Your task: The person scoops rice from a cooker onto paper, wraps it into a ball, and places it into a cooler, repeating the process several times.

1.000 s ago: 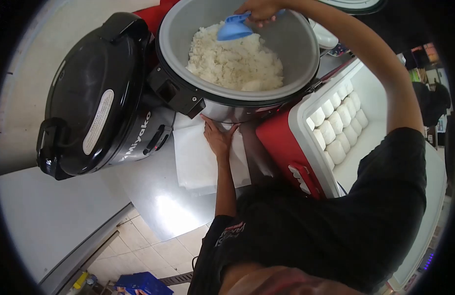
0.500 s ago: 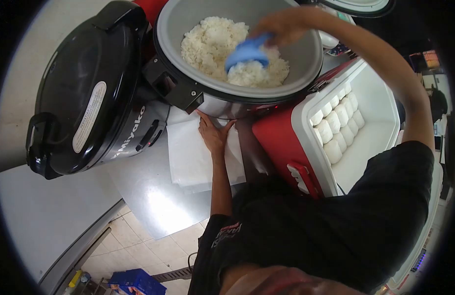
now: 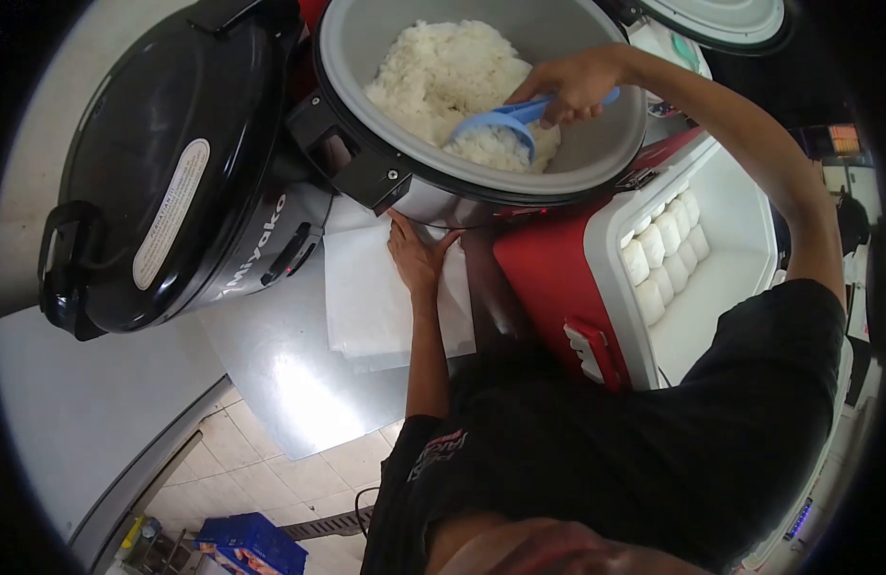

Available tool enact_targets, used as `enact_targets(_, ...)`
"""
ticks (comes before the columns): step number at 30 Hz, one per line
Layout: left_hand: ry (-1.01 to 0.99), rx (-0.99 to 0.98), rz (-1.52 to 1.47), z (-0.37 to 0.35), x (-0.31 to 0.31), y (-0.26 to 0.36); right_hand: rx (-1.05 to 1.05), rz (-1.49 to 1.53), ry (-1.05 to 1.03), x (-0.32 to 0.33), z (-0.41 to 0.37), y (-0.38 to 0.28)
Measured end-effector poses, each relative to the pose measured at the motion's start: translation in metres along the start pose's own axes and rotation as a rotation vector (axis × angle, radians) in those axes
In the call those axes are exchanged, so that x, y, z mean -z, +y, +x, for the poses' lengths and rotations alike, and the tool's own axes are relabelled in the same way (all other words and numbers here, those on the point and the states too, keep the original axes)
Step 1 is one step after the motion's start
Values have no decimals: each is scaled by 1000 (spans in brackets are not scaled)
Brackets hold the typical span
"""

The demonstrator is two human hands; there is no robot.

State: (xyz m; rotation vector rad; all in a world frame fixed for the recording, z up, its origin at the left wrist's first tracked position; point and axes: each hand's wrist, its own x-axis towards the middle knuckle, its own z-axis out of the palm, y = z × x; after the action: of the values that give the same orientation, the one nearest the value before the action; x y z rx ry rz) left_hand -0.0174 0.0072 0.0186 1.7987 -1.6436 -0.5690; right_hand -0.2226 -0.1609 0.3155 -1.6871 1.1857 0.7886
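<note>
In the upper middle of the head view, my right hand (image 3: 575,84) grips the handle of a blue rice scoop (image 3: 527,111). Its round cup is full of white rice and sits low inside the open rice cooker (image 3: 596,158). More cooked rice (image 3: 453,62) is heaped against the far left of the pot. Below the cooker, my left hand (image 3: 419,261) lies flat with spread fingers on a stack of white paper sheets (image 3: 362,297), its fingertips close to the cooker's base.
A closed black Miyako rice cooker (image 3: 175,182) stands on the left. To the right, an open red and white cooler box (image 3: 548,254) holds rows of white wrapped packets (image 3: 665,240). The metal table (image 3: 280,355) ends above a tiled floor with a blue crate (image 3: 251,541).
My right hand and the scoop have moved slightly down and right in the pot, and the scoop's cup now faces up, filled with rice. My left hand stays on the paper.
</note>
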Motion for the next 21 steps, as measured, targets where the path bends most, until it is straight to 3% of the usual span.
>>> enact_targets(6, 4, 25, -41, 0, 2, 2, -30, 367, 105, 25, 5, 19)
enact_targets(8, 28, 8, -18, 0, 0, 1, 486, -388, 925, 14, 42, 54)
enact_targets(9, 30, 12, -16, 1, 0, 2, 490, -388, 923, 12, 44, 50)
enact_targets(11, 19, 15, -52, 0, 3, 3, 736, -638, 1235, -1, 46, 46)
enact_targets(12, 15, 15, -50, -2, 3, 3, 734, -634, 1234, -3, 41, 43)
enact_targets(14, 21, -6, -46, 0, 3, 2, -97, 23, 595, 1, 27, 35)
enact_targets(15, 26, -4, -46, 1, 3, 1, -94, 20, 597, -5, 24, 27)
enact_targets(17, -5, 5, -33, 1, 0, -1, -48, 369, 376, -25, 18, 8)
enact_targets(21, -6, 3, -59, 0, 4, 2, 64, 133, 454, -32, 18, -23)
